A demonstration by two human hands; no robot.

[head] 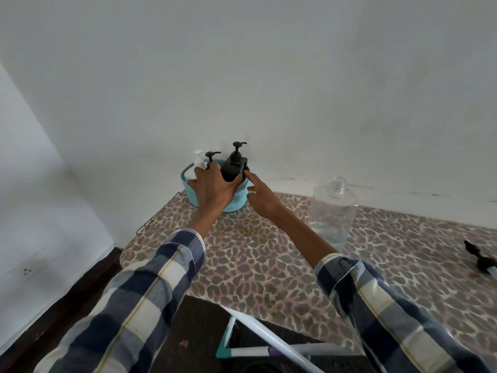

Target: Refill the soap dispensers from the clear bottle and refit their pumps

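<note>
Landmark: teal perforated plastic basket (234, 203), at the far left end of the leopard-print worktop (269, 265), against the white wall.

Black square soap dispenser (233, 168) sits half in the basket on its right side, upright, long axis vertical, black pump fitted on top. Left hand (212, 187) reaches over the basket's near rim, fingers wrapped round the dispenser's lower body. Right hand (259, 196) comes in from the basket's right, fingertips touching the dispenser's right face; firm grip or just steadying, cannot tell. Both hands equally close; dispenser lies directly between them, so a straight upward lift looks like the clearing move.

Left of it in the basket: second black pump (212, 155), then a white pump bottle (198, 161), mostly hidden by the left hand.

Clear bottle (333, 214): right of the basket, well apart, upright, cap off, threaded neck, smooth transparent plastic, little liquid low down. Loose black pump (481, 258) lies flat far right of the basket.
</note>
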